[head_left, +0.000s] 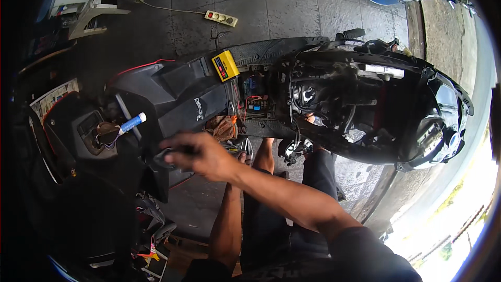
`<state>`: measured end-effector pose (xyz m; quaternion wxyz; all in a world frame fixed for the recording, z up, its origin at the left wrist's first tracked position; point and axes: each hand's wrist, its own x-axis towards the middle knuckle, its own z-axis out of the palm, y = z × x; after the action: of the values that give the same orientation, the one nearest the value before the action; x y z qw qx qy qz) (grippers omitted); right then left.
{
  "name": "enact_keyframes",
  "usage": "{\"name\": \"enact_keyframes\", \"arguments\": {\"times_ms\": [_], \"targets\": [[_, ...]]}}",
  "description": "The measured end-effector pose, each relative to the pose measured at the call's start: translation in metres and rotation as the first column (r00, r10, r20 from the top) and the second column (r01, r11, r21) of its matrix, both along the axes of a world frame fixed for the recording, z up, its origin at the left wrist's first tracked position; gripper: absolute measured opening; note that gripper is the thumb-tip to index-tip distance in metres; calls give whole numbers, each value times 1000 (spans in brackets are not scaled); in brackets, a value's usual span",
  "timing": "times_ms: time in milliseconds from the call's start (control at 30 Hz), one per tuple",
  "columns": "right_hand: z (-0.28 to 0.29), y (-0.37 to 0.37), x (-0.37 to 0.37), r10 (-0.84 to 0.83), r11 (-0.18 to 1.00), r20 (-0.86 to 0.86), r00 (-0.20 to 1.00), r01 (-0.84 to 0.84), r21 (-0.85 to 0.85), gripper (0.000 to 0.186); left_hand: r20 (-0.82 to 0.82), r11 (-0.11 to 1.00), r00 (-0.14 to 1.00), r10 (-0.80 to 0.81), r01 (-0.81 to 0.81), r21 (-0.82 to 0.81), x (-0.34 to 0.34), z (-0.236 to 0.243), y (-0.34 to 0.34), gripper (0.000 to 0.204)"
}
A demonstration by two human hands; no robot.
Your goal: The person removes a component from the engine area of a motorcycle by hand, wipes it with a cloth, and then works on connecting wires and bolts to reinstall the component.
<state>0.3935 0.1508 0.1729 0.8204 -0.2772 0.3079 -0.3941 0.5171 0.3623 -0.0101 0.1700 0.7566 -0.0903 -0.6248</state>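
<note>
Head view: right hand [201, 155], grip clamped on a dark blurred tool [169, 157], reaches toward nine o'clock over the glossy black scooter [172, 91]. Left hand [245, 157] mostly hidden; its grip cannot be told. Boxy yellow charger [225, 65] at twelve o'clock.

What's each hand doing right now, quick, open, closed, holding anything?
Right hand: closed around a dark handle-like part of the scooter.
Left hand: mostly hidden behind the right forearm, so its state cannot be told.
</note>
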Motion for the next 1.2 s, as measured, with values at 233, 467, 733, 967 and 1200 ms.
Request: {"name": "enact_keyframes", "arguments": {"times_ms": [233, 467, 733, 967, 1200], "targets": [[-101, 80, -165, 90, 978, -614, 784, 46, 202, 27, -374, 904, 904, -208, 32, -426, -90, 87, -109, 29], [-84, 96, -223, -60, 881, -564, 824, 309, 358, 18, -479, 935, 848, -227, 51, -352, -156, 59, -115, 12], [-93, 104, -245, 38, 853, -596, 802, 285, 438, 22, -416, 902, 826, -382, 235, -362, -174, 51, -116, 11], [-102, 109, -260, 32, 868, -572, 819, 261, 422, 23, -367, 870, 814, -451, 309, -384, -196, 49, -125, 12], [-127, 107, -266, -56, 855, -625, 778, 360, 372, 27, -112, 777, 799, -591, 527, -343, -203, 39, -142, 12]]}}
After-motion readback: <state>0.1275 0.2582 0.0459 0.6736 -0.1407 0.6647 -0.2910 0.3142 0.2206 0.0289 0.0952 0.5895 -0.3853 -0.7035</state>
